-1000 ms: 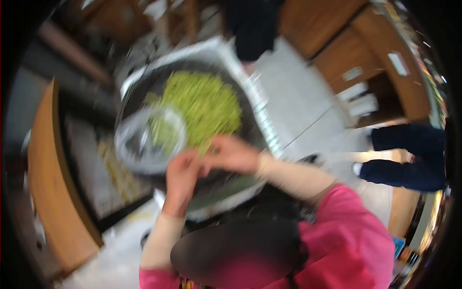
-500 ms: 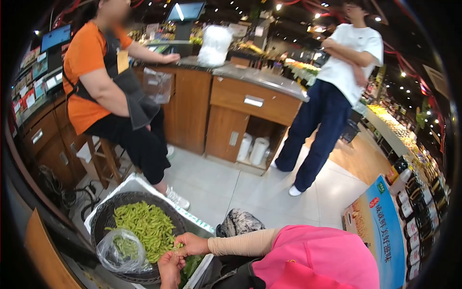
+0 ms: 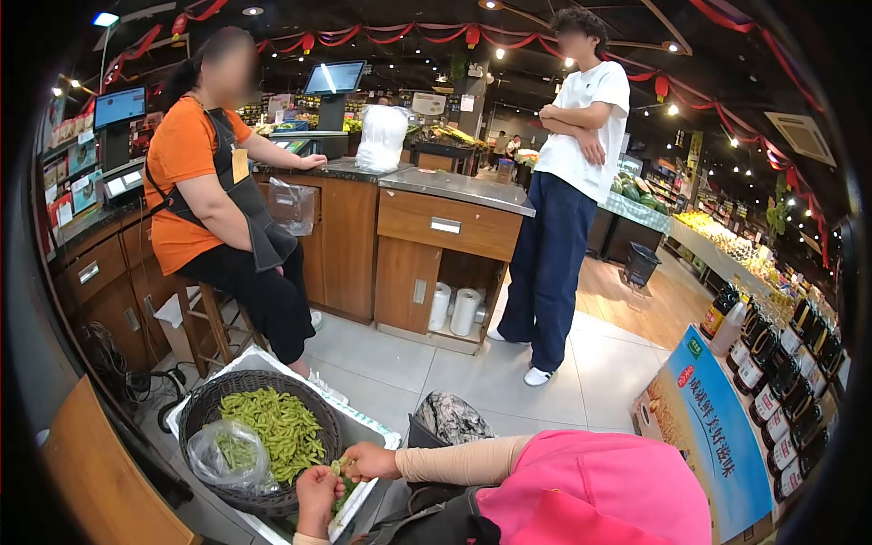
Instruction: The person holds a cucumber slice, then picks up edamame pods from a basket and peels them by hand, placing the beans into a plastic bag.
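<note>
My left hand [image 3: 318,498] and my right hand [image 3: 371,461] nearly touch at the lower right edge of a dark woven basket [image 3: 200,396]. Between their pinched fingertips is a small green pod [image 3: 339,466], held by both. Inside the basket lies a heap of green pods [image 3: 277,425], with a clear plastic bag [image 3: 211,451] of pods on its left side. The basket rests in a white foam box [image 3: 386,438]. Green leaves or pods, partly hidden, show in the box below my hands.
A person in orange [image 3: 182,145] sits on a wooden stool [image 3: 211,329] by the counter [image 3: 454,184]. Another person in white [image 3: 581,136] stands at its right end. A patterned black-and-white item [image 3: 451,418] is beyond my right arm. Bottles [image 3: 772,400] and a blue sign [image 3: 708,427] stand right.
The view has tilted up and turned, showing more of the ceiling and shop. My hands remain together beside the basket, fingers slightly shifted around the pod.
</note>
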The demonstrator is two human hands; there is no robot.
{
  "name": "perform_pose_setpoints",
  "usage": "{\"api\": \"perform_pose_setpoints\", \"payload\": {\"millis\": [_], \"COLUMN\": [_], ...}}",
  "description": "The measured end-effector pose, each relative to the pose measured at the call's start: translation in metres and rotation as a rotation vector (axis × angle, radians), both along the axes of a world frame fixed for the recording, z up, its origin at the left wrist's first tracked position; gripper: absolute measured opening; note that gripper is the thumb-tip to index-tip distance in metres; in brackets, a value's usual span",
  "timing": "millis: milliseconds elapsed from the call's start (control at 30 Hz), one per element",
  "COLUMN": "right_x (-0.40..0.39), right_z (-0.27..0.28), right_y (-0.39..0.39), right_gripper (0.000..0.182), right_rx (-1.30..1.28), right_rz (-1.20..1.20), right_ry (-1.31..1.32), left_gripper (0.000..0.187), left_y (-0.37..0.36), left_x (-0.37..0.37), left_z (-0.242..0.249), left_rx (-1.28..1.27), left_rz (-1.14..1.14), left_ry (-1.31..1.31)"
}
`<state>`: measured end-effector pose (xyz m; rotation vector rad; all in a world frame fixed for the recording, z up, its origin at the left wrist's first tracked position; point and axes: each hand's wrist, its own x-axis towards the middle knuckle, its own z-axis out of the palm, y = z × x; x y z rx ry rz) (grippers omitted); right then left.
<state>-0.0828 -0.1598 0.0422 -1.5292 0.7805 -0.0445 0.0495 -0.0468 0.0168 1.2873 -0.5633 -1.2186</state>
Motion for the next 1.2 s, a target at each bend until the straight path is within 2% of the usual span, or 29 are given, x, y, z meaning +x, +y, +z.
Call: {"api": "perform_pose_setpoints", "payload": {"millis": [67,267,367,400,500,533,633,733,833,933,1033,1100,1200], "right_x": [-0.005,-0.015,-0.02,-0.022,-0.023,-0.024,-0.023,-0.026,-0.026,-0.028,-0.028,-0.025,-0.024], "right_z": [0.001,-0.016,-0.016,-0.017,-0.028,-0.025,-0.023,-0.006,-0.007,-0.016,-0.013,-0.025,-0.03], "right_y": [0.005,0.005,0.01,0.011,0.014,0.017,0.025,0.03,0.03,0.026,0.023,0.02,0.019], "right_gripper": [0.022,0.024,0.023,0.022,0.022,0.023,0.019,0.019,0.019,0.023,0.022,0.022,0.023], "right_rx": [0.113,0.223,0.219,0.216,0.217,0.205,0.224,0.29,0.351,0.342,0.337,0.327,0.355], "right_rz": [-0.004,-0.03,0.014,0.038,0.029,0.019,-0.057,-0.067,-0.095,-0.01,0.04,0.038,0.016], "right_ry": [0.015,0.019,0.036,0.043,0.043,0.054,0.036,0.072,0.074,0.046,0.069,0.066,0.067], "left_gripper": [0.004,0.014,0.01,0.004,0.007,0.012,0.016,0.015,0.02,0.026,0.026,0.032,0.04], "left_y": [0.006,0.048,0.065,0.07,0.083,0.084,0.088,0.092,0.086,0.079,0.078,0.074,0.071], "left_x": [0.011,0.029,0.037,0.041,0.057,0.057,0.062,0.049,0.039,0.039,0.041,0.052,0.059], "left_z": [-0.005,0.021,0.017,0.01,-0.023,-0.031,-0.041,-0.054,-0.046,-0.054,-0.057,-0.082,-0.092], "left_rx": [0.001,0.089,0.241,0.332,0.417,0.49,0.704,0.683,0.813,0.878,0.892,0.903,0.92], "left_rz": [-0.022,-0.069,-0.142,-0.165,-0.191,-0.132,-0.275,-0.152,-0.293,-0.401,-0.399,-0.422,-0.474], "left_ry": [-0.049,-0.28,-0.509,-0.683,-1.077,-1.189,-1.235,-1.36,-1.254,-1.195,-1.166,-1.158,-1.122]}}
